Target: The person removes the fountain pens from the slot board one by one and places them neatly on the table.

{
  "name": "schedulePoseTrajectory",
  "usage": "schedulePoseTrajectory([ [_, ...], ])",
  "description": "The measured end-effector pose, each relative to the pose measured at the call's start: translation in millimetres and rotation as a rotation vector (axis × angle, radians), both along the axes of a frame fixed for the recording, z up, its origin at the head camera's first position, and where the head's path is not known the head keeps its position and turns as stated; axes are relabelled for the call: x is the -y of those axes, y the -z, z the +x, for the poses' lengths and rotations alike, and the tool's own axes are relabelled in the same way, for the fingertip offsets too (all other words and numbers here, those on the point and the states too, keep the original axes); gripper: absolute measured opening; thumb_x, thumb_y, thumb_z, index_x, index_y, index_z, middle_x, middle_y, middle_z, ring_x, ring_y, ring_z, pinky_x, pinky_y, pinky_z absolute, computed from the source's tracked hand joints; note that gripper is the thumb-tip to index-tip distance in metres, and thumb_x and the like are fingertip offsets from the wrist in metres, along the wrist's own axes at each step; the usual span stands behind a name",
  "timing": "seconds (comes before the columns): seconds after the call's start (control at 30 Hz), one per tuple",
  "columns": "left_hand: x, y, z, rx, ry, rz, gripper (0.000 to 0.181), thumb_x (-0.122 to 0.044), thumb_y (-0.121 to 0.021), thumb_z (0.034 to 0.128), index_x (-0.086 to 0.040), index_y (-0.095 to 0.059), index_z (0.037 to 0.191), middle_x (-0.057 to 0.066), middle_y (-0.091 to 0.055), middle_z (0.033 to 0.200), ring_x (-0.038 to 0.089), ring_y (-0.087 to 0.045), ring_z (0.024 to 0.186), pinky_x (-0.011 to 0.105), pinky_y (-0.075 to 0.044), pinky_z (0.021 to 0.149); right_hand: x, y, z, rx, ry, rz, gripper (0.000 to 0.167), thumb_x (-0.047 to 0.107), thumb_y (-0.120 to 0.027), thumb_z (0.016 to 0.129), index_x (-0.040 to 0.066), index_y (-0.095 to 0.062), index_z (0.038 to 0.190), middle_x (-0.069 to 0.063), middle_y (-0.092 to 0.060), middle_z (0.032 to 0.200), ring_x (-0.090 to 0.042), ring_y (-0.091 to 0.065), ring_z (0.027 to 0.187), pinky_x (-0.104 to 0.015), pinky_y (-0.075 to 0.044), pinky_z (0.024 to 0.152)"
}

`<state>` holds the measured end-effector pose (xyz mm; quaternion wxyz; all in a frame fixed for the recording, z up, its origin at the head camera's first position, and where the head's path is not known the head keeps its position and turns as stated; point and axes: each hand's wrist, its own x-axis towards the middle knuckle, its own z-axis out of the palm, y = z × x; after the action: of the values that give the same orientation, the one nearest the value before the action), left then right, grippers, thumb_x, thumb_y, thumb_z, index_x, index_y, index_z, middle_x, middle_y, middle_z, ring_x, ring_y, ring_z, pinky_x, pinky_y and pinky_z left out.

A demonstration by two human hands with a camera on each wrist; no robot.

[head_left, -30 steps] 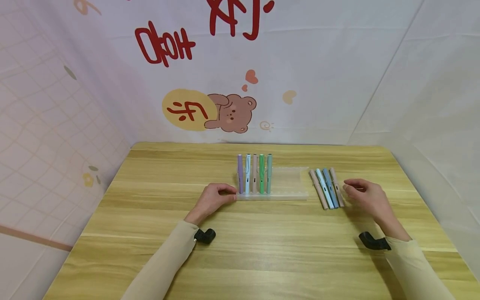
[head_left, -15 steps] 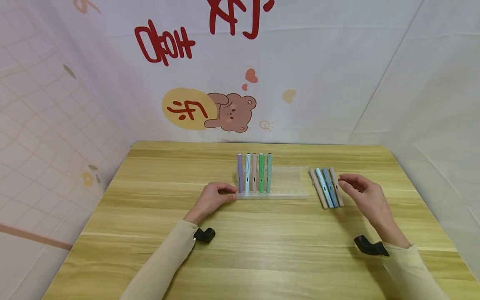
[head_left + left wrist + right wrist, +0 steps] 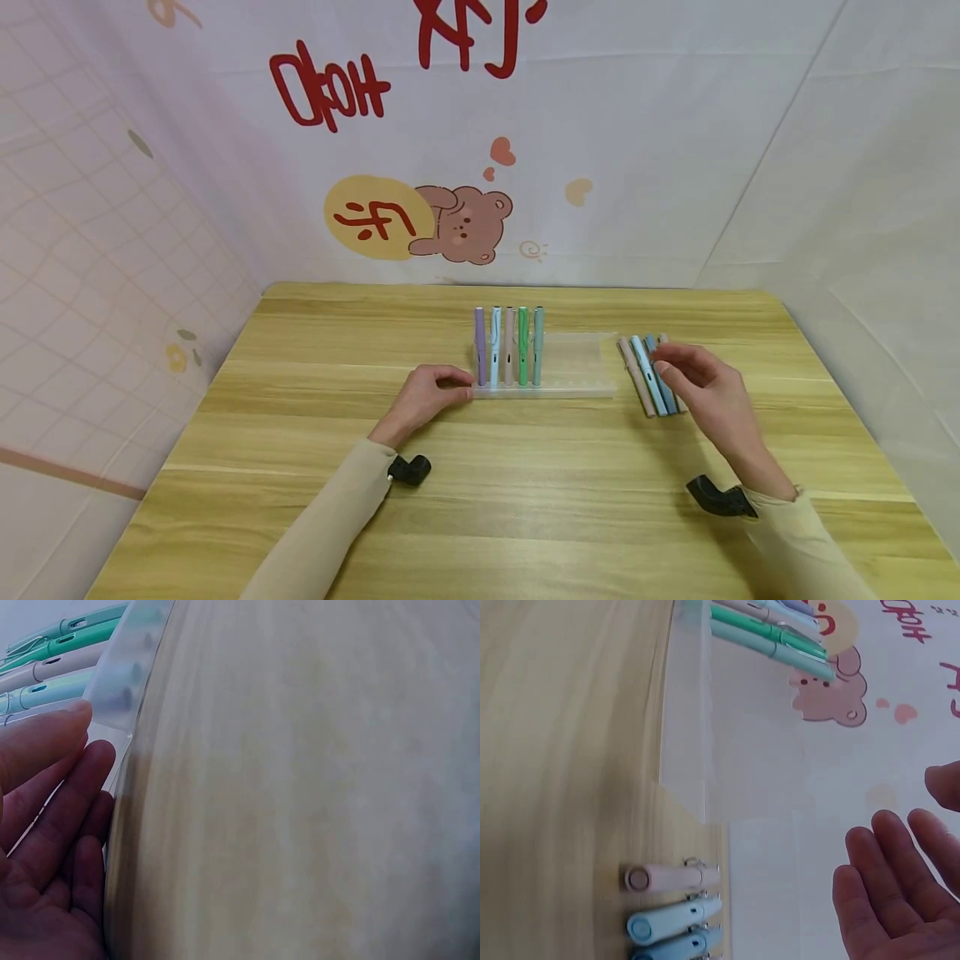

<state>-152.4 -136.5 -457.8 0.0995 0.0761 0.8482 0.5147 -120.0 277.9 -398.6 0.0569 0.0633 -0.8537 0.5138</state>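
Light-blue pen flat, cap fwd; L fingers pinch rack, R fingers (nr pen) loose.

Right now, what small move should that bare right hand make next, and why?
Probably lower the bare right hand and pinch the slim light-blue pen lying on the wood-grain table: that hand looks empty, near this pen, and the clear plastic rack has bare room beside its five slim, coloured standing pens.

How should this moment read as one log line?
left hand: at rack end; right hand: over loose pens, empty; upright pens: five in rack
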Motion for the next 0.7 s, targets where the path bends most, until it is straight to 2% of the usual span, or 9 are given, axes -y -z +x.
schedulePoseTrajectory([
  [0.33, 0.0, -0.7, 0.0, 0.012, -0.003, -0.01, 0.016, -0.018, -0.08, 0.0921, -0.013, -0.081, 0.107, 0.0, -0.075, 0.111, 0.018, -0.064, 0.105, 0.041, -0.05, 0.096, 28.4, 2.9, -0.4, -0.038, -0.1, -0.138, 0.031, 0.017, -0.065, 0.104, 0.005, -0.066, 0.133, -0.014, -0.067, 0.133, -0.01, -0.066, 0.118, -0.016, -0.05, 0.095],
  [0.5, 0.2, -1.6, -0.9, 0.027, -0.005, -0.007, 0.016, -0.017, -0.079, 0.0922, -0.013, -0.081, 0.108, 0.0, -0.075, 0.112, 0.018, -0.063, 0.105, 0.041, -0.049, 0.096, 41.6, 8.5, -5.0, -0.041, -0.144, -0.166, 0.033, 0.015, -0.066, 0.104, 0.005, -0.065, 0.135, -0.015, -0.066, 0.135, -0.01, -0.065, 0.12, -0.017, -0.051, 0.094],
  [0.7, 0.6, -1.0, -1.1, 0.036, -0.006, -0.017, 0.016, -0.018, -0.079, 0.0924, -0.014, -0.081, 0.108, 0.0, -0.075, 0.114, 0.019, -0.063, 0.107, 0.043, -0.048, 0.098, 55.6, 17.0, -9.5, -0.037, -0.187, -0.156, 0.037, 0.015, -0.067, 0.103, 0.004, -0.063, 0.138, -0.015, -0.065, 0.137, -0.017, -0.064, 0.124, -0.018, -0.051, 0.095],
])
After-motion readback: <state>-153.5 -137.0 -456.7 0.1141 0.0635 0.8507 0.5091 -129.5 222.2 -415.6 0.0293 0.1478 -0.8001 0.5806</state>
